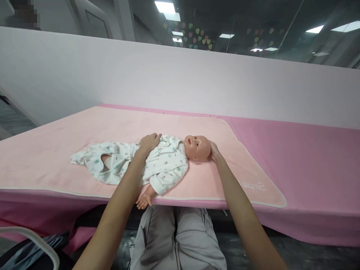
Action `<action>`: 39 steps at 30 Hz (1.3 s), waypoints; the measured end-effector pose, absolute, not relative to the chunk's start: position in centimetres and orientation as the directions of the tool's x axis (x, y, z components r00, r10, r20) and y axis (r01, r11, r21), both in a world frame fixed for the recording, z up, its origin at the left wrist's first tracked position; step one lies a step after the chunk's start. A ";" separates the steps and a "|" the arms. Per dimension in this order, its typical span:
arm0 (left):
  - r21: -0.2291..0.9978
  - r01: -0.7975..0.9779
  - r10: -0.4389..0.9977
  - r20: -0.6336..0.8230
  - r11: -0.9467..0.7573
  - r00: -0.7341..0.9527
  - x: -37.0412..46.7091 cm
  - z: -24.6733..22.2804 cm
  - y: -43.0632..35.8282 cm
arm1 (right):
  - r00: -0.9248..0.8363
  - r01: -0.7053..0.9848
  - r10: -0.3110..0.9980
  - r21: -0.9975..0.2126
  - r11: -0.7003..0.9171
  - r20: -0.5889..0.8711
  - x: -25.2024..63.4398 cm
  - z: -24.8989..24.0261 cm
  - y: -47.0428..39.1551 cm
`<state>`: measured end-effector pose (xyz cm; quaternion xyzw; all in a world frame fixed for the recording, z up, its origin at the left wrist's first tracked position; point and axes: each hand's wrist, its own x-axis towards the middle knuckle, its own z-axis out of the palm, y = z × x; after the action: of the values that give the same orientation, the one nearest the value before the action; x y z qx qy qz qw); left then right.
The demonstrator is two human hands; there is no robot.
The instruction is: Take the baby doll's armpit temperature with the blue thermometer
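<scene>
A baby doll (197,147) lies on its back across a peach mat (247,165), its head toward the right. It wears a white printed outfit (168,161). One bare doll hand (144,200) sticks out over the mat's near edge. My left hand (150,142) rests flat on the doll's middle, fingers pointing toward its far side. With my right hand (214,151) I cup the crown of the doll's head; most of those fingers are hidden behind it. An opening in the trouser part shows a bit of the doll's leg (106,160).
Under the mat, a pink cover (315,168) drapes over the table. A white partition (180,82) rises behind, with dark glass and heart stickers (198,35) above. A person (25,15) is at the upper left. A curved light-coloured bar (36,242) stands lower left.
</scene>
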<state>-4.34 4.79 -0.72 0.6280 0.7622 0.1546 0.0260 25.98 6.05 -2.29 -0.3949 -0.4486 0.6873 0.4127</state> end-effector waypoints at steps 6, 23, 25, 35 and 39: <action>0.270 0.947 0.964 0.147 0.174 -0.219 -4.4 -0.8 5.0 | -0.064 -0.362 0.998 -0.932 -0.021 0.003 26.1 -2.5 7.5; 0.255 0.948 0.959 0.158 0.189 -0.234 -4.2 -0.8 4.8 | -0.355 -0.285 0.921 -0.920 -0.269 -0.160 24.9 -0.3 3.6; 0.255 0.951 0.959 0.173 0.177 -0.225 -4.3 -0.9 4.7 | -0.377 -0.290 0.911 -0.913 -0.287 -0.167 25.0 -0.5 3.8; 0.257 0.948 0.953 0.184 0.189 -0.240 -4.0 -0.7 4.0 | -0.021 -0.278 1.000 -0.961 0.014 0.020 26.9 -3.8 7.7; 0.247 0.951 0.951 0.200 0.184 -0.236 -3.9 -0.6 3.9 | 0.051 -0.336 0.997 -0.939 0.072 0.058 27.2 -3.8 8.1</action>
<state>-3.94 3.92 -0.63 0.6181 0.7694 0.1611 -0.0008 27.21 8.12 -3.79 -0.4001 -0.4128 0.5515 0.6045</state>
